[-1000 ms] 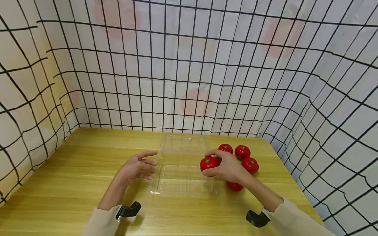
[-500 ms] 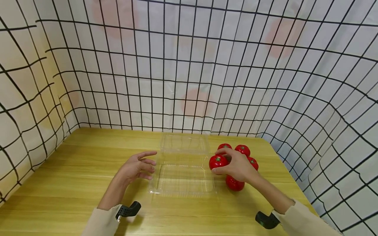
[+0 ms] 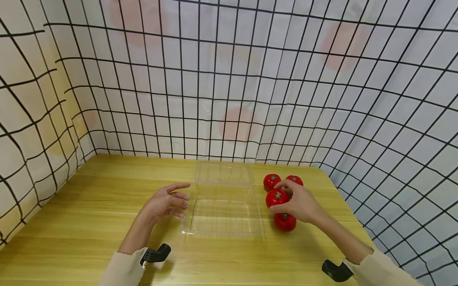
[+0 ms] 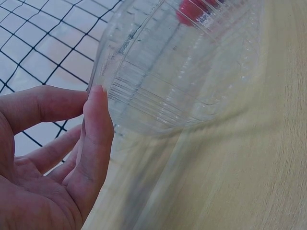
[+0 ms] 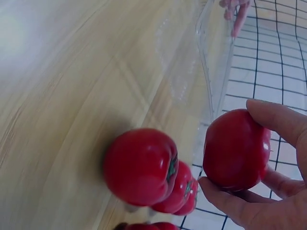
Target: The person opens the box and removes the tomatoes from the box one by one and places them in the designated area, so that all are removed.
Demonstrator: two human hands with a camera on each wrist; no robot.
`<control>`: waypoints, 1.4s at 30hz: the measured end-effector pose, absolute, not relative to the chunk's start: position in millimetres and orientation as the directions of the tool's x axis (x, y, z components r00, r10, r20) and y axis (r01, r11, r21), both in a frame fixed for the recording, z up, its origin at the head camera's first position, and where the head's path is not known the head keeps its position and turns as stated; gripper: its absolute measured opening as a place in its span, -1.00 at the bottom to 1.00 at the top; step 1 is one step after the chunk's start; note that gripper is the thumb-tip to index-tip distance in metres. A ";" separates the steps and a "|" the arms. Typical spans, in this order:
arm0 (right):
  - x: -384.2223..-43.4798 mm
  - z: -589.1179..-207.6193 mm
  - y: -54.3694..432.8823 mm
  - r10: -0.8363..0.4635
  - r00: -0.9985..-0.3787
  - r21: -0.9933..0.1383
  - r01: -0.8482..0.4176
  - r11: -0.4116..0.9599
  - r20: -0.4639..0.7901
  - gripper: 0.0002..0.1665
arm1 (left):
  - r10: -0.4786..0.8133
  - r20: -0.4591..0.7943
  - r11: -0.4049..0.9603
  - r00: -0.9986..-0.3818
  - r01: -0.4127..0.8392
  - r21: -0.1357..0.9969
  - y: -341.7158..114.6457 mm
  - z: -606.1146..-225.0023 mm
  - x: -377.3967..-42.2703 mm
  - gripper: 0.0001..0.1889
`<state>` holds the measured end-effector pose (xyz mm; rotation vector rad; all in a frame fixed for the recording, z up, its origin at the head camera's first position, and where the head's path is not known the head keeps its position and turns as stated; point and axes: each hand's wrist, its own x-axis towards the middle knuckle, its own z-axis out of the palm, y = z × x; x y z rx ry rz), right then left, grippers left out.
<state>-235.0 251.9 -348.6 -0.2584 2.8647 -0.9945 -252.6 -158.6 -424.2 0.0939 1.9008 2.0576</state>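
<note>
My right hand point(image 3: 302, 202) grips a red tomato point(image 3: 277, 199) with a green stem star, between thumb and fingers. In the right wrist view this tomato point(image 5: 236, 149) is raised off the wooden table. Close by are more tomatoes: one nearer me point(image 3: 285, 223), one behind point(image 3: 272, 182) and one at the back right point(image 3: 295, 180), partly covered by the hand. To the left lies a clear plastic clamshell container point(image 3: 222, 232), its lid folded back. My left hand point(image 3: 162, 203) is at the container's left side; in the left wrist view its thumb and finger point(image 4: 98, 115) pinch the rim.
The wooden table point(image 3: 89, 222) ends at a white wall covering with a black grid point(image 3: 214, 79), which also runs along both sides. The container's open lid point(image 3: 223, 172) extends toward the back wall.
The right hand has moved right with the tomato, from the container's right edge to over the other tomatoes. It now hides the rightmost one. The left hand has stayed put.
</note>
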 end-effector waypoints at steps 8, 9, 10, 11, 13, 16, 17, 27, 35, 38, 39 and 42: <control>-231.2 -346.1 270.5 -0.172 -0.984 -0.609 -0.109 0.786 -0.045 -0.18 | 0.283 -0.180 -0.043 -0.942 -0.200 0.979 -157.9 -424.3 -253.1 -0.22; -230.9 -345.9 272.5 -0.171 -0.984 -0.607 -0.110 0.787 -0.043 -0.18 | 0.282 -0.180 -0.042 -0.942 -0.199 0.979 -157.8 -424.4 -253.2 -0.22; -230.5 -345.8 274.4 -0.169 -0.985 -0.604 -0.111 0.789 -0.039 -0.18 | 0.282 -0.179 -0.042 -0.942 -0.199 0.979 -157.6 -424.5 -253.3 -0.22; -230.3 -345.8 276.3 -0.168 -0.985 -0.598 -0.115 0.793 -0.034 -0.17 | 0.282 -0.179 -0.041 -0.943 -0.198 0.979 -157.5 -424.6 -253.5 -0.23; -229.8 -346.3 280.1 -0.166 -0.986 -0.592 -0.117 0.798 -0.028 -0.17 | 0.280 -0.178 -0.039 -0.943 -0.196 0.980 -157.5 -425.0 -253.7 -0.23; -228.1 -347.5 286.4 -0.159 -0.987 -0.578 -0.115 0.808 -0.027 -0.15 | 0.277 -0.178 -0.036 -0.944 -0.195 0.980 -157.9 -425.6 -253.9 -0.23; -227.6 -348.2 288.9 -0.158 -0.987 -0.573 -0.114 0.812 -0.027 -0.14 | 0.277 -0.177 -0.035 -0.944 -0.194 0.980 -158.0 -425.8 -253.9 -0.23; -220.9 -354.1 310.0 -0.126 -0.991 -0.606 -0.070 0.793 -0.050 -0.18 | 0.287 -0.172 -0.029 -0.942 -0.188 0.982 -159.7 -426.9 -253.6 -0.24; -220.4 -360.8 322.3 -0.122 -0.991 -0.636 -0.062 0.769 -0.051 -0.13 | 0.293 -0.170 -0.035 -0.941 -0.188 0.981 -159.8 -426.9 -253.3 -0.25; -220.6 -363.3 326.8 -0.119 -0.991 -0.652 -0.052 0.757 -0.060 -0.13 | 0.292 -0.169 -0.034 -0.941 -0.186 0.982 -159.8 -426.8 -253.3 -0.25; -220.6 -363.9 328.1 -0.120 -0.991 -0.653 -0.052 0.756 -0.060 -0.13 | 0.291 -0.168 -0.034 -0.942 -0.186 0.982 -159.9 -426.8 -253.2 -0.25; -220.3 -365.6 331.1 -0.113 -0.991 -0.644 -0.045 0.764 -0.065 -0.13 | 0.291 -0.168 -0.035 -0.942 -0.186 0.982 -160.2 -426.8 -253.2 -0.24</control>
